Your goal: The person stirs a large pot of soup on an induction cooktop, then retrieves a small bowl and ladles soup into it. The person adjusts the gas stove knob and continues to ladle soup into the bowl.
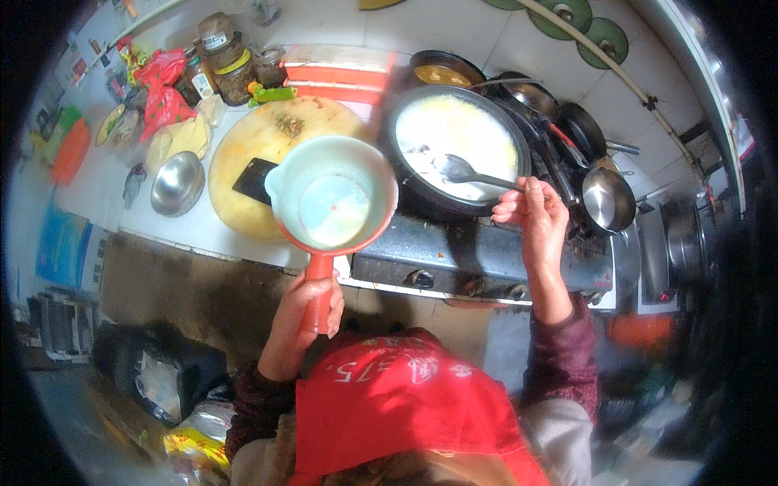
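Observation:
My left hand [304, 304] grips the red handle of a plastic dipper [292, 176], which has a pale green inside with a little whitish liquid at the bottom. The dipper is held in front of the counter's edge and partly covers the round cutting board. In my right hand [535, 212] is the handle of a dark ladle [459, 168]. Its bowl rests in white liquid [468, 130] that fills a wide black pot [398, 167] on the gas stove. Yellowish patches show on the liquid's far side.
Chopped scraps and a black flat object [252, 180] lie on the round cutting board [234, 212]. Left of it is a metal bowl [177, 184]. Jars [234, 73], a green pepper [273, 95] and red boxes [340, 79] stand behind. Several pans [608, 200] crowd the stove's right side.

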Available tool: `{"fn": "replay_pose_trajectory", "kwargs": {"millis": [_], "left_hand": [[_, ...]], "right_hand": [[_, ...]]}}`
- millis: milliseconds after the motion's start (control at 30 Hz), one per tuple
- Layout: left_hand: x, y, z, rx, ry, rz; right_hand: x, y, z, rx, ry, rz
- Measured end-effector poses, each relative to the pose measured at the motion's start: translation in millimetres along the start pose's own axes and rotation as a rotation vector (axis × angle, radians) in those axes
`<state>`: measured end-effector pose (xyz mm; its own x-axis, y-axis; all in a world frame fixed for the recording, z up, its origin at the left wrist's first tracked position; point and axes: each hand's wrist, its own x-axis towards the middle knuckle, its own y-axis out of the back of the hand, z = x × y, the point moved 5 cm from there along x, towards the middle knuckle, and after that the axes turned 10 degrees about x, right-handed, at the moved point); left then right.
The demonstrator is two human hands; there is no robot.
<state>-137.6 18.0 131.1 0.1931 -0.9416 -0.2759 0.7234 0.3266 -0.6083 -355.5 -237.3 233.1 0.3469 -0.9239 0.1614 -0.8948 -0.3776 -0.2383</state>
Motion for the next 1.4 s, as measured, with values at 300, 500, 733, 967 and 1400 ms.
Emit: {"fn": "replay_pose_trajectory", "kwargs": {"millis": [300,500,733,967,1400], "left_hand": [[-1.4,-2.1,1.4,-0.039,0.09,-0.001],[-0.2,0.1,3.9,-0.014,0.09,-0.077],[-3.8,0.9,-6.2,-0.018,0.093,-0.044],[-7.4,-8.4,-16.3,0.021,0.0,-0.021],[-16.0,-27.9,-20.4,0.073,-0.07,0.162]], "right_hand": [[-2.5,-12.7,7.4,0.092,-0.147,0.062],[-19.8,-40.8,-11.0,0.054,0.045,-0.049],[-84.9,-107.9,-14.7,-0.707,0.942,-0.572],[-76.8,24.5,-83.9,0.07,0.373,0.006],[-137.0,-11.8,81.6,-1.171,0.633,-0.602]]}}
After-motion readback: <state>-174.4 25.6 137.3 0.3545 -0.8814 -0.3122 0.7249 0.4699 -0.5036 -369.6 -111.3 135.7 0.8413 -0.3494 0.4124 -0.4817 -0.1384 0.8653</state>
